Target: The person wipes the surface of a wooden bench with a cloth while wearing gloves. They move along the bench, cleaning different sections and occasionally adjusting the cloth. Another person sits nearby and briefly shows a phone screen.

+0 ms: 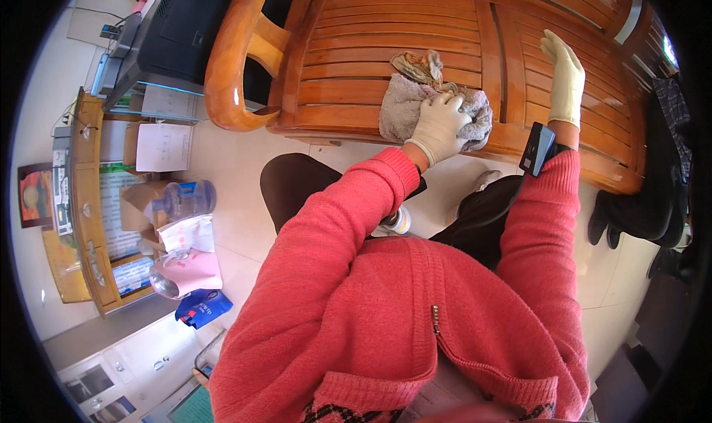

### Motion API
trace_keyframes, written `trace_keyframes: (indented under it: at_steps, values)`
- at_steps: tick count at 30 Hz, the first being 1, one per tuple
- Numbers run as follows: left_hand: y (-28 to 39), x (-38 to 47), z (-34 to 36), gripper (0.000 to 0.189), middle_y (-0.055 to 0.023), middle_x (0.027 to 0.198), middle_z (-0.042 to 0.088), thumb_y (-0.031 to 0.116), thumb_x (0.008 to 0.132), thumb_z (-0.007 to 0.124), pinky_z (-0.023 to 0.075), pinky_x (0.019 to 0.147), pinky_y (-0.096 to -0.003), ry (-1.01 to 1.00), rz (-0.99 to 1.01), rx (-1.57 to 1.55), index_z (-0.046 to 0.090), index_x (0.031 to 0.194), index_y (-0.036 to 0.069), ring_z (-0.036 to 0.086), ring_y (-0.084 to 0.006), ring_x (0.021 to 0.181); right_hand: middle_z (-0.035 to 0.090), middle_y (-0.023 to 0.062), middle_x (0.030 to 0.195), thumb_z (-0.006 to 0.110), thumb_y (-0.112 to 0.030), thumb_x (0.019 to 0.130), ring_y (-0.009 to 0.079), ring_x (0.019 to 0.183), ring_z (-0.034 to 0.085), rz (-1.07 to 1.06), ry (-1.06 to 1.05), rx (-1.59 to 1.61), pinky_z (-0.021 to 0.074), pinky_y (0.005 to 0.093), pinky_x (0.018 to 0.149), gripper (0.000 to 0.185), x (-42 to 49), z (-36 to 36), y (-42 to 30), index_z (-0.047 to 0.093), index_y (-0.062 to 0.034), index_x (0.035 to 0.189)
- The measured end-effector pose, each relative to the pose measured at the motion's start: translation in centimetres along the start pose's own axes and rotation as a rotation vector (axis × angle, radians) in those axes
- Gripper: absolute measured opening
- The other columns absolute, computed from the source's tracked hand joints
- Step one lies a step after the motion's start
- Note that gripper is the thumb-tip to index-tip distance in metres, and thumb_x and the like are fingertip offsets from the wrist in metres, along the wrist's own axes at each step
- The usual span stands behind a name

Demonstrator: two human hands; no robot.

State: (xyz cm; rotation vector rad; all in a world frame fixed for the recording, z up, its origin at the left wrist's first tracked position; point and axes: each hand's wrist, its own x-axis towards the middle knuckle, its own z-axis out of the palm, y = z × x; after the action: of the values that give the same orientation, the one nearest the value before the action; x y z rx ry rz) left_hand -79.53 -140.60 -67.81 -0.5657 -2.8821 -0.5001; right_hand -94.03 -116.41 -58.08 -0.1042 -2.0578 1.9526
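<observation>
My left hand [442, 128], in a pale glove, presses on a bunched grey towel [400, 108] at the front edge of a slatted wooden bench [345, 92]; its fingers are bent into the cloth. Just behind the towel a crumpled, stained beige cloth or glove [418, 67] lies on the slats. To the right, my right hand [566, 83], gloved too, is stretched out over the bench's other seat panel with its fingers extended and close together, nothing seen in it. Whether it touches the slats I cannot tell. A dark flat device [537, 149] is strapped at my right wrist.
A curved wooden armrest [222, 61] bounds the bench at left, beside a black appliance [178, 33]. Cardboard boxes, a large plastic water bottle [192, 197] and a pink bag [194, 270] stand on the left floor. Another person's dark-clad legs [639, 211] are at the right.
</observation>
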Motion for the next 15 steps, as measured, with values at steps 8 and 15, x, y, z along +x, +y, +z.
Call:
trace_keyframes:
  at_steps: [8,15]
  values:
    - [-8.1,-2.5,-2.1,0.033,-0.0072,0.129,0.066,0.032,0.079,0.084,0.0456,0.107,-0.0546,0.06,-0.172,0.082,0.079,0.111,0.025,0.06,-0.0304,0.129,0.076,0.0182,0.134,0.057,-0.029,0.111,0.0249,0.13,0.07,0.002,-0.033,-0.034,0.0481,0.0368,0.117,0.042,-0.2,-1.0,0.3,0.074,-0.0028,0.139]
    - [-18.4,-8.0,-4.1,0.036,-0.011,0.135,0.065,0.026,0.08,0.086,0.0476,0.107,-0.0539,0.316,-0.397,0.164,0.077,0.114,0.018,0.06,-0.0381,0.127,0.076,0.0181,0.134,0.057,-0.029,0.11,0.0254,0.13,0.07,0.025,-0.015,-0.054,0.0482,0.0367,0.116,0.043,-0.3,-1.9,0.1,0.075,-0.0031,0.139]
